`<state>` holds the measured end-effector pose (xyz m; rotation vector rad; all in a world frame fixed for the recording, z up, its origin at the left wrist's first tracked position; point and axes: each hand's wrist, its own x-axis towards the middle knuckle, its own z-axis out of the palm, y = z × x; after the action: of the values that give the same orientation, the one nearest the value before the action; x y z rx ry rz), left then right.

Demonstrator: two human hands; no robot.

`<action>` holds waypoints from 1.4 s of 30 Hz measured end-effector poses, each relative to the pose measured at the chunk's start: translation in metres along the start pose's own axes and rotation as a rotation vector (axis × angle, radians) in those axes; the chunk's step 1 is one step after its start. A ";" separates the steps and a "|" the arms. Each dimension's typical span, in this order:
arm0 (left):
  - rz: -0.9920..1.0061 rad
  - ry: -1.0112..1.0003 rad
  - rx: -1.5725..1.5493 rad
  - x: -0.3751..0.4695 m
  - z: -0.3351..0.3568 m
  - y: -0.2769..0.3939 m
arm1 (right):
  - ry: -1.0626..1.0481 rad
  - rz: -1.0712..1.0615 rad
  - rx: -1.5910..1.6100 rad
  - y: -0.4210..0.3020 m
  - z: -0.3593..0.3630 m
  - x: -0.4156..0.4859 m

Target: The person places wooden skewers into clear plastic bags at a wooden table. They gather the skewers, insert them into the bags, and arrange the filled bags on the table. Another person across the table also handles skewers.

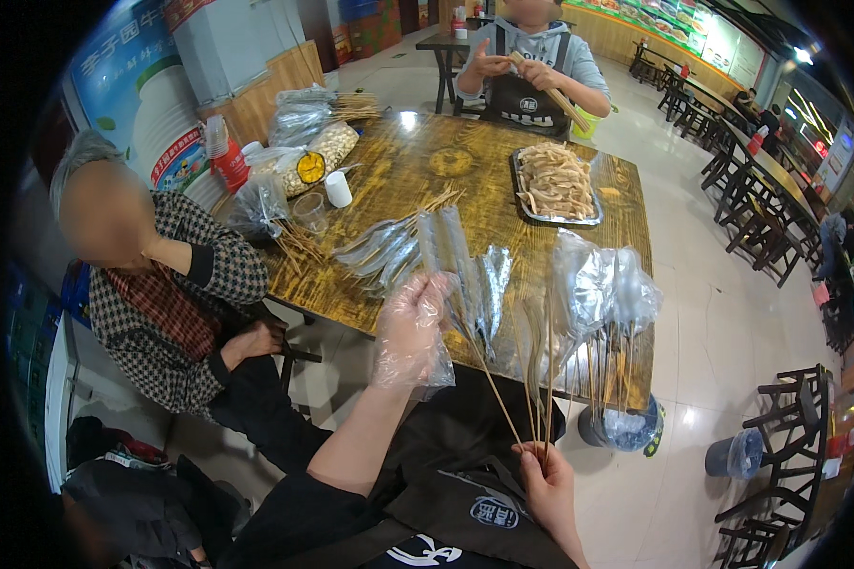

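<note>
My left hand (414, 331), in a clear plastic glove, has its fingers closed at the lower end of a flat, silvery skewered fish strip (445, 245). Low on the right, my bare right hand (546, 473) grips the bottoms of several thin wooden skewers (497, 395); one runs up to the strip at my left hand. More silvery skewered fish (384, 252) lie on the wooden table (448, 162) beyond the glove. Another silvery piece (496, 284) is just right of the raised strip. Clear plastic bags (605, 284) cover skewered food at the right front edge.
A foil-lined tray (556, 185) of pale strips stands at the back right. Bagged food (331, 153), a white cup (339, 189) and a clear cup (312, 213) are at the left. One person sits left; another across holds skewers (555, 92). A bin (623, 427) stands below right.
</note>
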<state>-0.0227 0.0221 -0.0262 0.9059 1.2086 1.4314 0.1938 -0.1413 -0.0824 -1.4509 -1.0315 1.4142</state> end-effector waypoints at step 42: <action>-0.083 -0.092 -0.529 -0.023 0.006 0.024 | 0.047 -0.103 0.093 -0.001 0.010 0.000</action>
<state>-0.0177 0.0013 -0.0002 0.5400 0.7318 1.5204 0.1840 -0.1404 -0.0821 -1.3381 -0.9841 1.3312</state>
